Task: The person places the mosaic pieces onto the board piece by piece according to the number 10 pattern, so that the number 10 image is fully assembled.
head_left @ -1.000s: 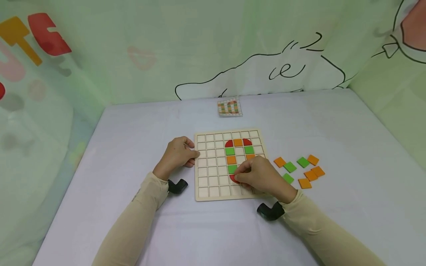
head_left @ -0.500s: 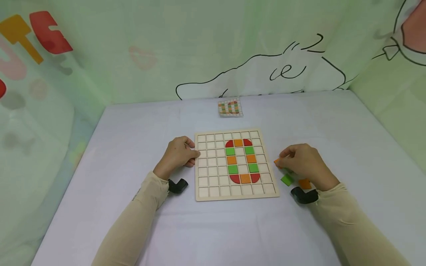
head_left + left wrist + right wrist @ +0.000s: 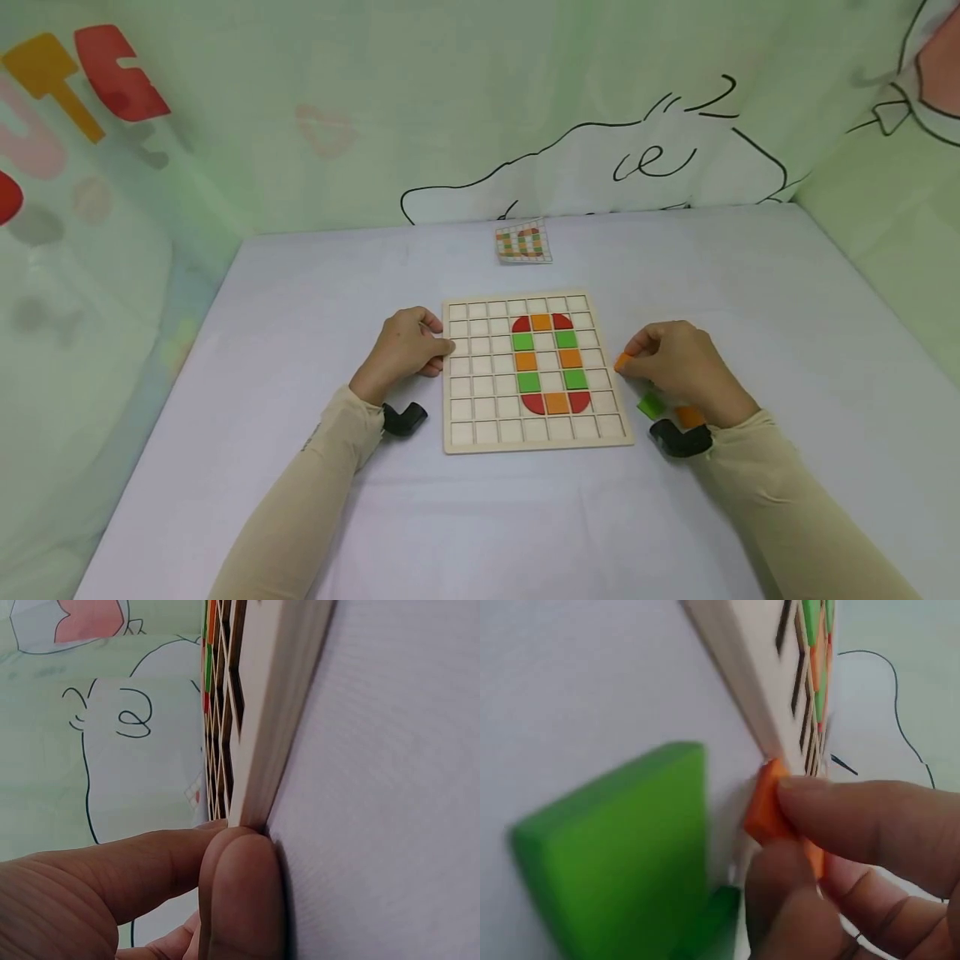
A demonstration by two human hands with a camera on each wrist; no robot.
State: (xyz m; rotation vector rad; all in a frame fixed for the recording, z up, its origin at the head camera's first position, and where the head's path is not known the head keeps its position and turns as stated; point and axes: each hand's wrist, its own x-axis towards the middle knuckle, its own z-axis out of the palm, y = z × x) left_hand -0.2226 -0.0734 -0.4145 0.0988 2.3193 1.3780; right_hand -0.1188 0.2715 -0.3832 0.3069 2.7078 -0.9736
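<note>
A wooden grid board (image 3: 465, 448) lies on the table, with red, orange and green pieces forming an upright ring in its right part. The left hand (image 3: 401, 348) pinches the board's left edge; in the left wrist view its thumb lies on top and its fingers (image 3: 246, 892) press the side. Just off the board's right edge, the right hand (image 3: 678, 367) pinches an orange square (image 3: 622, 362), seen in the right wrist view as an orange tile (image 3: 769, 806) between thumb and fingers. Beneath that hand lie a green square (image 3: 651, 406) and an orange square (image 3: 689, 416); others are hidden.
Behind the board stands a small card (image 3: 523, 242) printed with a coloured grid pattern. Black curved pieces (image 3: 405, 419) are at both wrists. A green patterned cloth (image 3: 337, 100) rises behind the white table (image 3: 300, 292).
The right hand has left the board's lower ring and moved right to the loose squares, taking hold of an orange one and shifting it slightly left. The left hand stays at the edge.
</note>
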